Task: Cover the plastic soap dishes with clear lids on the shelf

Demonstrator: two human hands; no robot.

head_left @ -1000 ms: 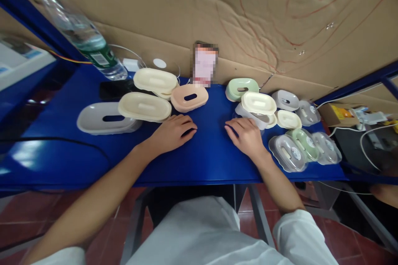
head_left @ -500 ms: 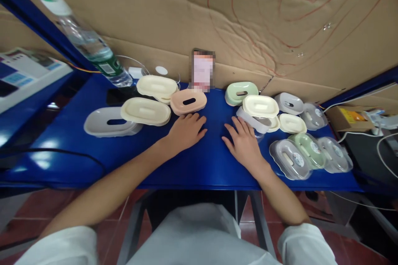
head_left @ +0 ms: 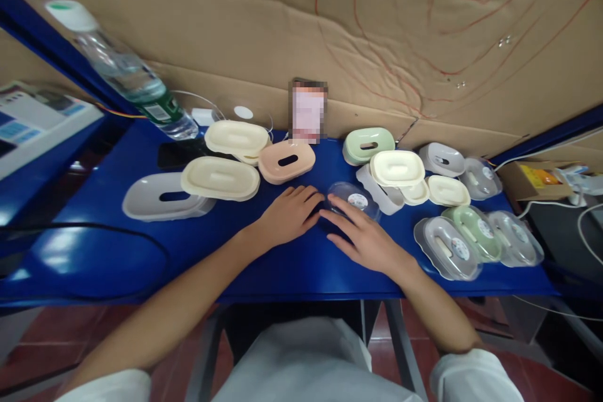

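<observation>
My left hand (head_left: 293,217) is over the blue table, fingers apart and holding nothing, just below a pink oval tray (head_left: 287,162). My right hand (head_left: 360,235) has its fingers spread at the near left edge of a clear lid (head_left: 353,200) with a round label. Right of the lid lie a cream tray (head_left: 397,168), a tilted grey dish (head_left: 390,199) and a green dish (head_left: 368,144). Two cream trays (head_left: 220,178) and a grey dish (head_left: 155,197) are to the left.
A phone (head_left: 308,112) leans on the cardboard (head_left: 235,25) at the back. A water bottle (head_left: 136,85) stands back left. Lidded boxes (head_left: 450,247) sit on the right. A black cable (head_left: 94,229) crosses the left side.
My right hand has moved left towards my left hand. The clear lid now lies left of the grey dish, which has turned. The view has shifted slightly.
</observation>
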